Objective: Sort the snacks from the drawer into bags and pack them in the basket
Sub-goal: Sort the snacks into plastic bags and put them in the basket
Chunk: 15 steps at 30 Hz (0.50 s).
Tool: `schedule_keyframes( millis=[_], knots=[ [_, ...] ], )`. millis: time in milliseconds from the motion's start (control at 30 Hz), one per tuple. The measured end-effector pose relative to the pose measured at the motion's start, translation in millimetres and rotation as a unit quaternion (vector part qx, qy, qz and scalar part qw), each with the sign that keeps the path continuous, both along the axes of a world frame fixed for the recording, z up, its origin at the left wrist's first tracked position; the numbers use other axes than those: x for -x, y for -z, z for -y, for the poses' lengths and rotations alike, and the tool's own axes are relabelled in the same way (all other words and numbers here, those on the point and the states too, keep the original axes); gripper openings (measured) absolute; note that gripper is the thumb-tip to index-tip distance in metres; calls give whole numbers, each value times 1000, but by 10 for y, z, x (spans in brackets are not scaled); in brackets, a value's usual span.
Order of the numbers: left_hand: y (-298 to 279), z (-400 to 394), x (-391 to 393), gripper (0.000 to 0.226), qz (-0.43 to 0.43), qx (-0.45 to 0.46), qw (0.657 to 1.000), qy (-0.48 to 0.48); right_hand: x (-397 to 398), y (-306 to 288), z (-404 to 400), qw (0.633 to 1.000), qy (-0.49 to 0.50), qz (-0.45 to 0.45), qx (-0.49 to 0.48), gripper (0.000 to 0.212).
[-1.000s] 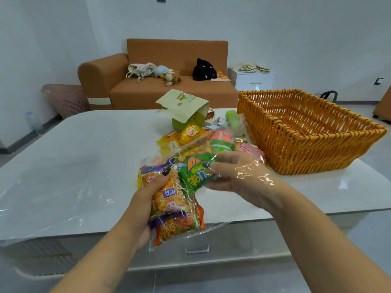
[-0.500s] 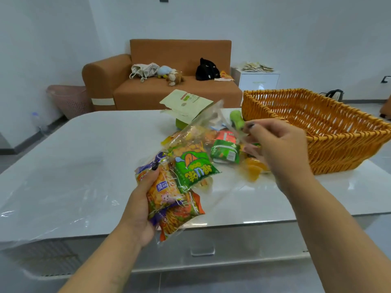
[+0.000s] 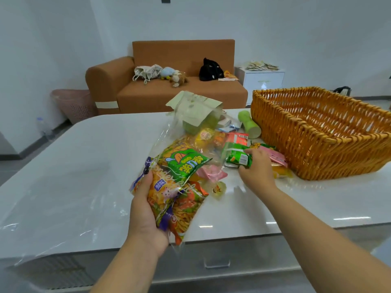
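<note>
My left hand (image 3: 146, 210) grips a clear plastic bag (image 3: 182, 180) with several snack packets inside, held over the table's front edge with its mouth toward the snack pile. My right hand (image 3: 256, 170) pinches a small green snack packet (image 3: 238, 156) in the pile of loose snacks (image 3: 222, 140) on the white table (image 3: 84, 166). Pink and yellow packets (image 3: 275, 159) lie just right of that hand. The orange wicker basket (image 3: 317, 149) stands at the right, its inside showing nothing.
A green open carton (image 3: 196, 113) and a green cylinder (image 3: 248, 124) lie behind the pile. A small candy (image 3: 219, 188) rests near the bag. Beyond the table are an orange sofa (image 3: 169, 85), a pink bin (image 3: 73, 102) and a white cabinet (image 3: 262, 80).
My right hand came out of the bag, rose toward the basket, then dropped onto the pile and took hold of the green packet. My left hand kept holding the bag.
</note>
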<state>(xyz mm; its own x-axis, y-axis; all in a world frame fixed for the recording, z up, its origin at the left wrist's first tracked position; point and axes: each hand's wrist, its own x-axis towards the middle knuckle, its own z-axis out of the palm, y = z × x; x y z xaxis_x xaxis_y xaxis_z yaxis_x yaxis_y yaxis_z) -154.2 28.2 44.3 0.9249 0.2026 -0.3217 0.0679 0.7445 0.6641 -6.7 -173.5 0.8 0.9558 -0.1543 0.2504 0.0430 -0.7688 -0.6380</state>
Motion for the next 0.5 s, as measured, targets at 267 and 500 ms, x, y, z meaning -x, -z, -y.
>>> schedule_keyframes(
  millis=[267,500],
  knots=[
    [-11,31,-101,31,14,-1,1000,-21,-296,267,-340,993,-9,-17,120,54],
    [-36,-28,-41,31,13,-9,1000,-1,-399,80,-132,982,-24,-65,178,56]
  ],
)
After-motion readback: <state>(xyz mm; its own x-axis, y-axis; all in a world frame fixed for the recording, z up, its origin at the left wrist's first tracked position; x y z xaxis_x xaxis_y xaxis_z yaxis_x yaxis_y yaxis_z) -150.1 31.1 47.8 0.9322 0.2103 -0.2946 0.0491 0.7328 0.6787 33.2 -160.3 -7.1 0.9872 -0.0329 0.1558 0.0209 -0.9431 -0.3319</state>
